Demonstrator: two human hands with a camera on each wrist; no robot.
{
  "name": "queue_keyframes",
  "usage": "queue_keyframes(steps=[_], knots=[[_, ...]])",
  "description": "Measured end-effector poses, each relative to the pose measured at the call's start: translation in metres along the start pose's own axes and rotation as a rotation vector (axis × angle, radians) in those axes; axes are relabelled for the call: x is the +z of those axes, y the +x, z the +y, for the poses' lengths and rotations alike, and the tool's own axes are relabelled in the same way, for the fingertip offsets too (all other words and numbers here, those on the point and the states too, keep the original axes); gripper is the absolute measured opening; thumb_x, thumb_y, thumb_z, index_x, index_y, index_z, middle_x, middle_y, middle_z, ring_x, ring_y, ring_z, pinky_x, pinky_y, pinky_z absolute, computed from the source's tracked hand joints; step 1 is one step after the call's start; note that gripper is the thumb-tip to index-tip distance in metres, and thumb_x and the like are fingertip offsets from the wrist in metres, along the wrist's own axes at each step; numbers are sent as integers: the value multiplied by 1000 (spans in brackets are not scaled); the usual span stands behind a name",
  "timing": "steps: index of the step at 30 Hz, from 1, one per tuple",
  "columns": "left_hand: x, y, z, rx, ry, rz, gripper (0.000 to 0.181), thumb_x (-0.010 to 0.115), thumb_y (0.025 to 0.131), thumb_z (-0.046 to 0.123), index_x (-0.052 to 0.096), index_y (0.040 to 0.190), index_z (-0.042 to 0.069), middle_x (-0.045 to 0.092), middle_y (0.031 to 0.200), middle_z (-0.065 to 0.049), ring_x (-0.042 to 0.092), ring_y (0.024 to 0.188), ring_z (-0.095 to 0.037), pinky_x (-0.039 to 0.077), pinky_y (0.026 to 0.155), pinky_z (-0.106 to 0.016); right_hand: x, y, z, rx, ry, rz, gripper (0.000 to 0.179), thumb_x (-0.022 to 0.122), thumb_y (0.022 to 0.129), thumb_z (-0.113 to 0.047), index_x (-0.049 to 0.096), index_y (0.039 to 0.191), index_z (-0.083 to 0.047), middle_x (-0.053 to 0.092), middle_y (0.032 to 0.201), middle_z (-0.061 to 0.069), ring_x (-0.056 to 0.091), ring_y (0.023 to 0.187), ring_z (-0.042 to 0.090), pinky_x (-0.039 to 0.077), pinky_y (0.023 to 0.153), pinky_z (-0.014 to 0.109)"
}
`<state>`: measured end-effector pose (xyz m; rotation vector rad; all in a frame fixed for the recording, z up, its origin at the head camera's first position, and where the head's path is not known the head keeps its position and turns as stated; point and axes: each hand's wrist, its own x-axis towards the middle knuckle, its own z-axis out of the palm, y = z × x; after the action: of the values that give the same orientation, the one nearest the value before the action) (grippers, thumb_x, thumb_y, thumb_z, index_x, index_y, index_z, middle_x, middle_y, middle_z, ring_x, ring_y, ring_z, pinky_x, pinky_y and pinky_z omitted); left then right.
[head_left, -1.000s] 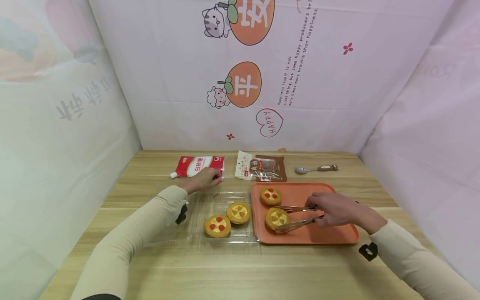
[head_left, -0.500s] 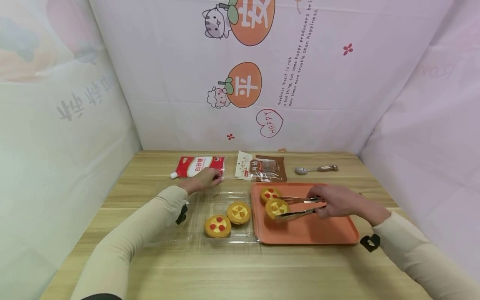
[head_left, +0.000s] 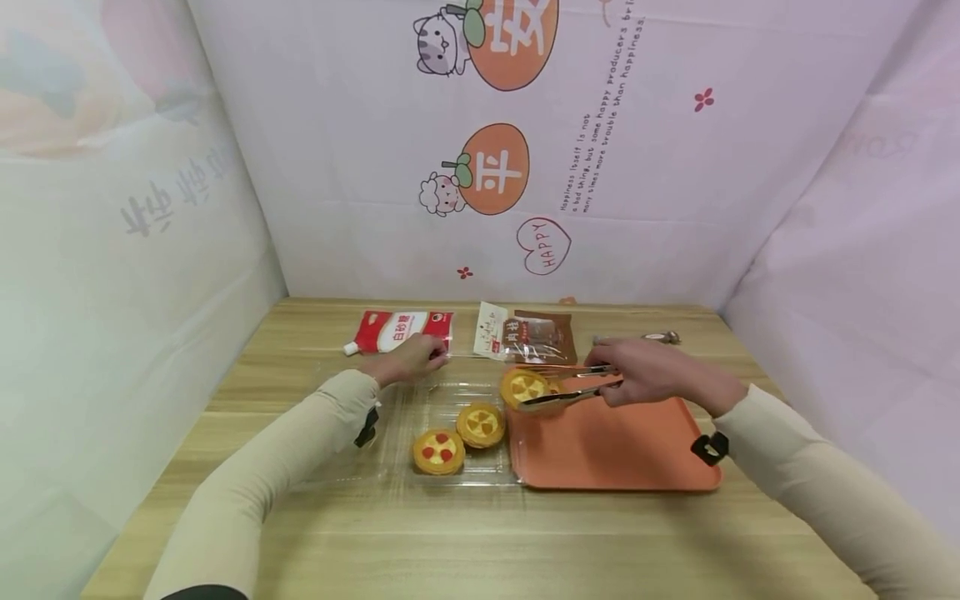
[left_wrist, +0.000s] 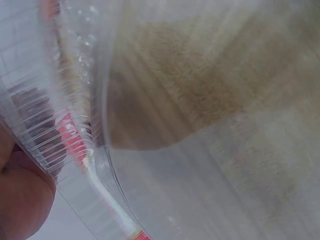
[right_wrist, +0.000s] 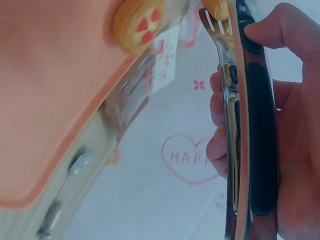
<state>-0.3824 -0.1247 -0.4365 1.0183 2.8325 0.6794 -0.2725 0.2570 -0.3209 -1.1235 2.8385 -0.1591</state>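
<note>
Your right hand [head_left: 645,371] grips metal tongs [head_left: 566,385] clamped on a yellow tart [head_left: 524,387], held above the far left corner of the orange tray [head_left: 622,450]. Your left hand [head_left: 408,360] pinches the clear plastic container [head_left: 405,417] at its far edge on the desk [head_left: 480,533].

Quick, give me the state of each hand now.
Left hand: grips the far edge of the clear plastic tray.
Right hand: grips the tongs, which clamp a tart.
</note>
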Motion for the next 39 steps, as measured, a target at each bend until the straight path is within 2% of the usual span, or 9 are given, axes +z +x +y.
queue_keyframes(steps=[3,9,14,17,21,28,33,39], knots=[[1,1,0,0,-2,-7,15,64,101,12,69,92,0,68,81,-9,54,72,-13,47,71,-23,1,16,-7,-32,-12,-17,37,65,87,-17,71,121,-5,69,106,9,53,76,8,44,66,29],[3,2,1,12,3,-4,14,64,101,11,69,92,1,67,81,-9,54,72,-12,46,70,-22,8,48,-20,-73,-49,-59,40,64,88,-20,69,125,-3,70,119,15,59,81,15,46,71,33],[3,2,2,67,1,34,20,64,100,7,64,81,1,58,70,-4,46,64,-9,39,63,-21,11,69,-33,-106,-79,-86,40,65,92,-20,68,127,-2,69,128,17,67,97,24,54,78,40],[2,1,3,94,0,50,24,62,100,5,60,76,2,51,66,-1,41,61,-8,35,62,-21,14,78,-40,-154,-112,-91,37,64,94,-19,68,126,-1,70,124,16,67,102,26,56,81,42],[2,1,2,95,2,52,24,61,101,5,61,76,2,51,66,0,41,61,-8,35,61,-20,20,87,-46,-191,-128,-89,34,63,96,-20,68,124,-1,70,117,15,67,97,24,56,79,40],[4,2,0,80,12,60,20,62,100,5,63,80,1,57,69,-4,44,62,-8,37,61,-20,28,98,-54,-179,-121,-116,36,62,99,-22,68,128,-1,69,125,17,69,109,30,58,91,47],[3,2,-1,84,22,67,19,64,99,6,64,81,1,61,71,-6,46,64,-8,38,62,-20,28,103,-62,-148,-129,-176,37,61,100,-24,68,128,-1,68,121,17,68,101,28,57,86,45],[3,1,-4,95,18,80,18,64,98,5,64,81,1,60,70,-7,46,64,-9,39,62,-21,30,111,-67,-141,-139,-205,34,63,99,-26,70,122,-2,70,115,14,67,97,25,56,82,44]])
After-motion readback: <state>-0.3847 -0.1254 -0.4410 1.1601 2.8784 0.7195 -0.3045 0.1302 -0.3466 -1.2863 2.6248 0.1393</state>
